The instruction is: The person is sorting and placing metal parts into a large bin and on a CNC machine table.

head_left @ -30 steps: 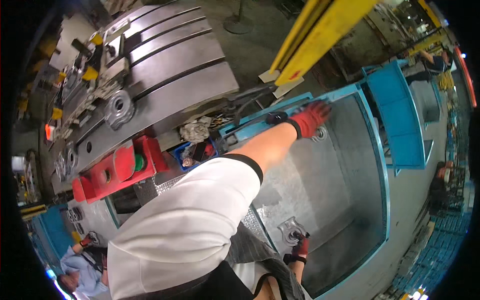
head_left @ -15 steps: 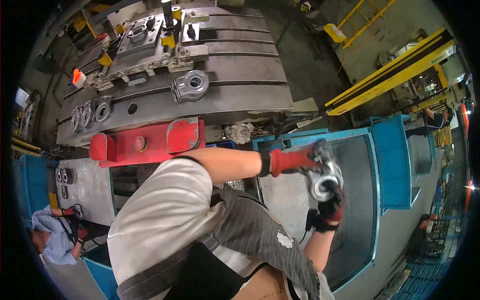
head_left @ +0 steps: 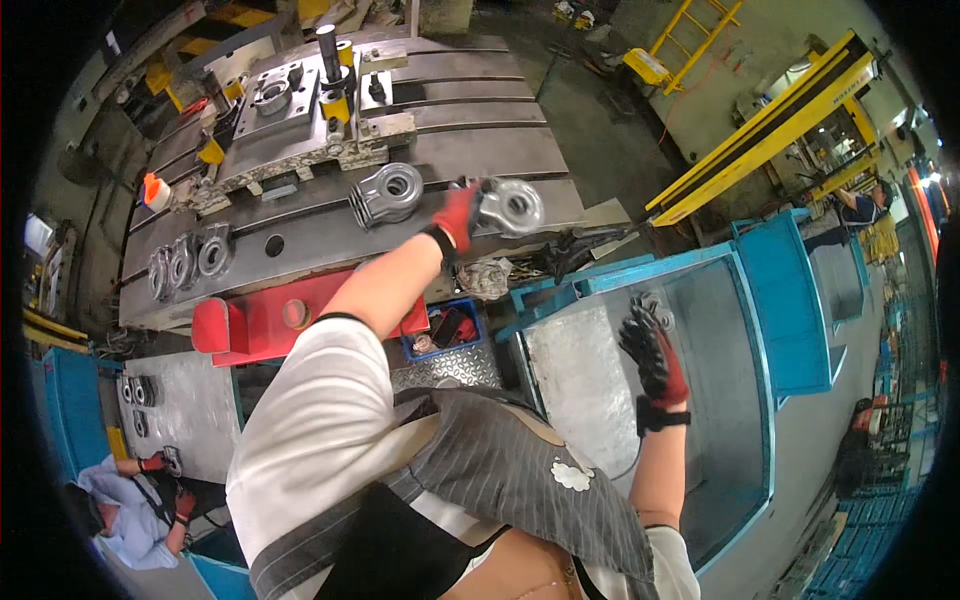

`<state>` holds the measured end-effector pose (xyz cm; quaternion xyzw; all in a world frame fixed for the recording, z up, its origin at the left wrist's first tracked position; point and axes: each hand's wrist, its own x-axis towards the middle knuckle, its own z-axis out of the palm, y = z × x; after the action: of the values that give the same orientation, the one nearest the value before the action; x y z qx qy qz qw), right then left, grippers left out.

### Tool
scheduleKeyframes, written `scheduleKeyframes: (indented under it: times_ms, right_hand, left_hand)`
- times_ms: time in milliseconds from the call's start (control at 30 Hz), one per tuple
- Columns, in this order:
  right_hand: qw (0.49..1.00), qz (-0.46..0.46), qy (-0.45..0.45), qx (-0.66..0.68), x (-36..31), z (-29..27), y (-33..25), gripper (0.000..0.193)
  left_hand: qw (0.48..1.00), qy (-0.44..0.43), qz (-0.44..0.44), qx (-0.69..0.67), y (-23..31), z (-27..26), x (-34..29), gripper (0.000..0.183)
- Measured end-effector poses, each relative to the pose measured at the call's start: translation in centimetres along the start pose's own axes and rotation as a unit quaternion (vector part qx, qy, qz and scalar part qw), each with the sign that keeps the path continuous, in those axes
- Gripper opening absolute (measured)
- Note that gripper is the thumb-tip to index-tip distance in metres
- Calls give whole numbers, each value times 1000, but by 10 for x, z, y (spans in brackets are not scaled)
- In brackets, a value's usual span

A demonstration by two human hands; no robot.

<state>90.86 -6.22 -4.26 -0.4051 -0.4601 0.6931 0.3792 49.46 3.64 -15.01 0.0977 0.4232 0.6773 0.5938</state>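
My left hand (head_left: 460,217), in a red glove, is closed on the narrow end of a ring-headed metal part (head_left: 518,207). It holds the part over the front edge of the slotted steel bed (head_left: 480,150). Just left of it, a similar bundle of ring-headed parts (head_left: 390,193) lies on the bed. My right hand (head_left: 655,358), in a red and black glove, is over the blue-framed bin (head_left: 580,350) with its fingers stretched out. Beside those fingers another ring-headed part (head_left: 662,312) shows, partly covered; whether they touch it I cannot tell.
Several ring parts (head_left: 183,262) stand at the bed's left. Behind them is a fixture plate with black and yellow posts (head_left: 333,95). A red bracket (head_left: 265,320) and a blue crate (head_left: 440,330) sit before the bed. A co-worker (head_left: 135,510) handles parts at lower left.
My left hand has swung left and away from the bin to the steel bed, carrying a metal part. My right hand has let go of the part and stays over the bin, fingers now stretched out.
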Motion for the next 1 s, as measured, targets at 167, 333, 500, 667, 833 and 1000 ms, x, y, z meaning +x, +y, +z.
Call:
scheduleKeyframes:
  times_ms: [167,333,500,667,833,1000]
  right_hand:
    - [993,33,110,-38,-60,-64,14,40]
    - [956,15,287,58,-131,-104,47,39]
    - [958,-4,280,65,-142,-114,71,41]
    - [963,39,255,79,-134,-122,97,38]
    - [957,73,276,55,-129,-142,105,41]
    - [946,120,299,46,-128,-185,136,45]
  left_hand:
    - [948,129,246,156,31,-66,129,40]
    - [616,264,292,682,46,33,71,73]
    - [385,243,326,829,45,78,74,74]
    - [472,-54,440,762,-43,165,79,81]
    - [502,-198,378,752,-175,256,27,103]
    - [785,-100,178,585,-249,273,24,106]
